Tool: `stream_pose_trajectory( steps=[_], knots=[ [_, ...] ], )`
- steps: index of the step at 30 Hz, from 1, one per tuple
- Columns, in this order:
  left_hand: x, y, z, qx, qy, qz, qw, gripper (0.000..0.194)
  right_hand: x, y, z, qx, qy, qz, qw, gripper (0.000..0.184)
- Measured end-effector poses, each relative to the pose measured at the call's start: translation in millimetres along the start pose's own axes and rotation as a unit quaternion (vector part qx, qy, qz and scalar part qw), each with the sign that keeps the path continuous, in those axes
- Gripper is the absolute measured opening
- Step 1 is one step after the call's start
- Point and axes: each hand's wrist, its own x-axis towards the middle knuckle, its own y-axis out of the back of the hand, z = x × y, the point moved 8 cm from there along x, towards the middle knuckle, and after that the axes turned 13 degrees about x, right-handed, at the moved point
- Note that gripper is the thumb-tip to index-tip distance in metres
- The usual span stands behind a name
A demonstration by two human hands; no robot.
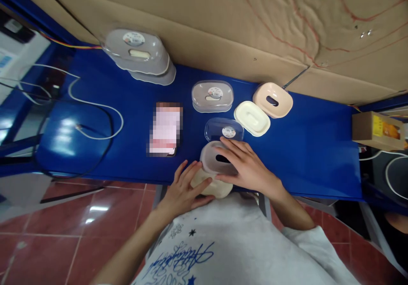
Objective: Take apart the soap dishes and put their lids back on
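Near the front edge of the blue table, my right hand [247, 163] spans a grey oval plastic piece [210, 157] with a dark slot, fingers across its top and thumb at its lower side. My left hand [188, 187] is on a cream oval piece [219, 188], with the fingers over it and the thumb along its near edge. The cream piece sits closest to my body and partly under the grey one. Just beyond them lies a clear oval cover [219, 127] with a round sticker.
A covered grey box [212, 95], a cream oval piece [252, 118] and a peach slotted piece [274, 100] lie farther back. Stacked grey boxes [140, 55] stand back left. A phone [165, 127] and white cable [95, 103] lie left; a cardboard box [376, 130] stands right.
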Motion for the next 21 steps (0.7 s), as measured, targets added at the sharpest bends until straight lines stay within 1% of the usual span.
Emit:
stream_pose_trajectory(
  steps=[3,4,6,8,11,12,14,17,19,21],
  knots=[
    [-5,-5.7,0,0.021,0.011,-0.033,0.999,0.100,17,-7,0,-0.018,0.006,-0.009,1.000,0.071],
    [-5,-5.8,0,0.024,0.015,-0.031,0.999,0.101,20,-7,1,-0.016,0.010,-0.013,1.000,0.071],
    [-3,-3.0,1,0.026,0.017,-0.010,0.999,0.102,24,-6,3,0.008,0.023,-0.021,0.999,0.072],
    [2,-2.2,3,0.026,0.012,-0.002,1.000,0.098,26,-1,7,0.043,0.034,-0.017,0.998,0.067],
    [12,-6.3,5,0.017,0.001,-0.042,0.999,0.088,27,13,18,0.067,0.039,0.019,0.997,0.059],
    [15,-6.7,5,0.013,-0.002,-0.053,0.999,0.086,27,19,25,0.056,0.030,0.039,0.997,0.057],
    [21,-4.8,5,0.010,-0.005,-0.058,0.998,0.082,25,34,43,0.003,-0.010,0.087,0.996,0.055],
    [26,-1.8,3,0.009,-0.004,-0.052,0.999,0.072,12,55,75,-0.095,-0.086,0.143,0.981,0.054],
    [27,-1.8,2,0.011,-0.002,-0.050,0.999,0.067,-1,63,92,-0.129,-0.116,0.151,0.973,0.052],
    [28,-2.1,1,0.015,0.001,-0.044,0.999,0.065,-15,66,104,-0.138,-0.129,0.142,0.972,0.051]
  ],
)
